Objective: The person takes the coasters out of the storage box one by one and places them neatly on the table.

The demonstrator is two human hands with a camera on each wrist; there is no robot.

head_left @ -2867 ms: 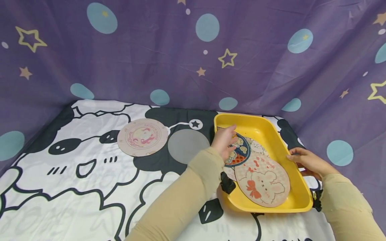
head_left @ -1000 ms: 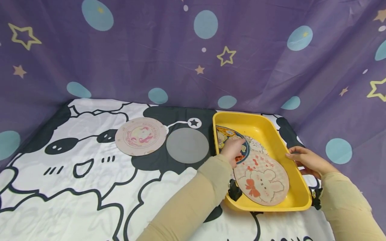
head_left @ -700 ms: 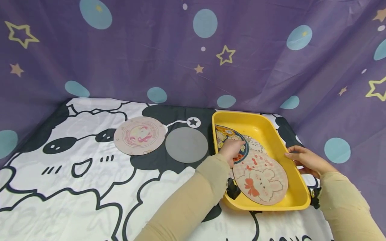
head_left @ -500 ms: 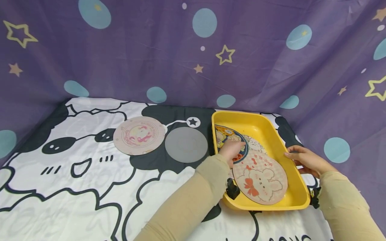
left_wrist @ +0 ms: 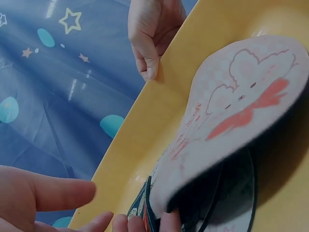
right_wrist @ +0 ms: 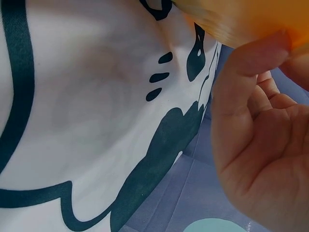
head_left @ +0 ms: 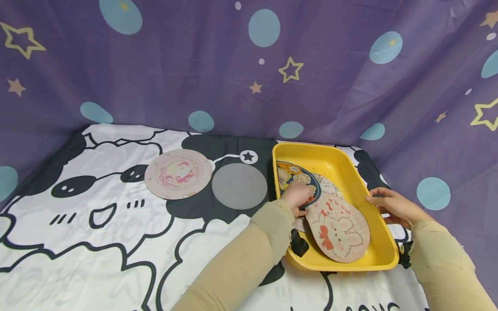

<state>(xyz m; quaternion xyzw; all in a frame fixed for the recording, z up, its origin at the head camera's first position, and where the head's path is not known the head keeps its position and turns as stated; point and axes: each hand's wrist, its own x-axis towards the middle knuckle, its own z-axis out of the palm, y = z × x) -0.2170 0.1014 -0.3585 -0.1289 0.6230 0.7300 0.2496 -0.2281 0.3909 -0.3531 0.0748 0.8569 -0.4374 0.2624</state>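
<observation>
A yellow plastic tray (head_left: 334,152) holds several round mouse pads with cartoon prints. My left hand (head_left: 295,195) reaches into it from the left and pinches the edge of the pink rabbit mouse pad (head_left: 344,237). That edge is bent up, its dark underside showing in the left wrist view. Beneath the hand lies the dark blue mouse pad (head_left: 301,177), partly hidden. A white patterned pad (head_left: 328,186) peeks out behind it. With thumb and fingers, my right hand (head_left: 397,205) grips the tray's right rim, seen close in the right wrist view.
Left of the tray, a plain grey disc (head_left: 239,186) and a pink unicorn mouse pad (head_left: 179,174) lie flat on the black-and-white cartoon cloth (head_left: 116,242). A purple curtain (head_left: 218,65) with stars and dots hangs behind and to the right.
My left hand, earlier spread over the tray, has come down on the pads. The rabbit mouse pad's left edge has risen from flat. The right hand keeps its place on the rim.
</observation>
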